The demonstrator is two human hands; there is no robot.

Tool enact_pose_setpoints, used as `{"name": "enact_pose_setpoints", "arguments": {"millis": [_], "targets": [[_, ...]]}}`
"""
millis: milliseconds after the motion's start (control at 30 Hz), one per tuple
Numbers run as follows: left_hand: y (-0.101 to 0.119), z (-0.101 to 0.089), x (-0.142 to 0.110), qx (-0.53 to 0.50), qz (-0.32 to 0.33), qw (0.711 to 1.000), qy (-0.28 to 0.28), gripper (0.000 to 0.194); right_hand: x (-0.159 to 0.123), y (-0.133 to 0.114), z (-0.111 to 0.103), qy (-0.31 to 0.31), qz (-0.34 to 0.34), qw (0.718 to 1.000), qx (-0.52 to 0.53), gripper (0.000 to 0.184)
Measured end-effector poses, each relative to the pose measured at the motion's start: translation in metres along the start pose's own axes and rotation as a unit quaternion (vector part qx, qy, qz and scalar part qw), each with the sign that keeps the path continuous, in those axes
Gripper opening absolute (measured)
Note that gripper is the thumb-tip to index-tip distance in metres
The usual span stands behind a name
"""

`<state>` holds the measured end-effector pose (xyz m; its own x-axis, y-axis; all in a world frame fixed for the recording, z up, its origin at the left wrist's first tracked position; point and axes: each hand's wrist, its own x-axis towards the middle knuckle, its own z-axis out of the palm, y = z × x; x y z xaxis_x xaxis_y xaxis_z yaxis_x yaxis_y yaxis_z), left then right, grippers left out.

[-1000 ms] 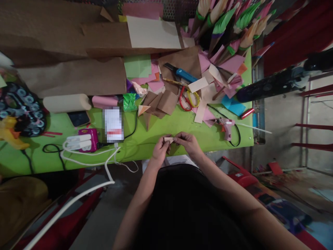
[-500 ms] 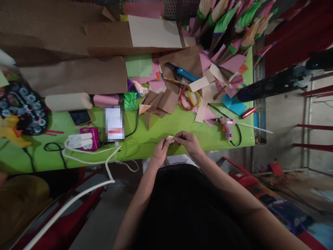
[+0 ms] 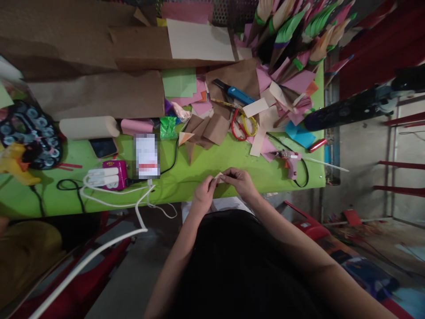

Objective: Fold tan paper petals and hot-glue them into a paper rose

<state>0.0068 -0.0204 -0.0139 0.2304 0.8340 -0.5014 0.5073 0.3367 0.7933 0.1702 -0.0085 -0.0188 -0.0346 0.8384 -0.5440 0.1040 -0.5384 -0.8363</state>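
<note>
Both my hands meet over the near edge of the green table (image 3: 232, 164). My left hand (image 3: 204, 192) and my right hand (image 3: 241, 180) pinch a small cream paper piece (image 3: 218, 177) between their fingertips, just above the tabletop. Folded brown paper pieces (image 3: 207, 130) lie a little beyond my hands. A glue gun (image 3: 289, 157) rests to the right of my right hand, and red and yellow scissors (image 3: 242, 126) lie further back.
Brown paper sheets (image 3: 99, 95), a cream roll (image 3: 89, 127), a phone (image 3: 103, 147) and a pink power strip (image 3: 114, 175) with white cables sit on the left. Paper cones (image 3: 292, 31) stand at the back right, near a blue cutter (image 3: 234, 93). A red stool (image 3: 307, 223) is by my right.
The cream paper piece has tilted slightly between my fingers, which have drawn a little closer together. The view has shifted slightly.
</note>
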Motion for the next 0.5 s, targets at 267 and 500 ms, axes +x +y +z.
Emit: {"name": "enact_pose_setpoints", "arguments": {"millis": [267, 500], "targets": [[-0.0009, -0.0017, 0.0014, 0.006, -0.008, 1.0, 0.002, 0.023, 0.002, 0.0011, 0.0033, 0.025, 0.003, 1.0, 0.006, 0.027], [0.0003, -0.0049, 0.0067, 0.066, -0.039, 0.997, 0.027, 0.024, 0.0063, 0.0064, -0.0024, -0.041, 0.028, 0.998, 0.043, 0.028]]}}
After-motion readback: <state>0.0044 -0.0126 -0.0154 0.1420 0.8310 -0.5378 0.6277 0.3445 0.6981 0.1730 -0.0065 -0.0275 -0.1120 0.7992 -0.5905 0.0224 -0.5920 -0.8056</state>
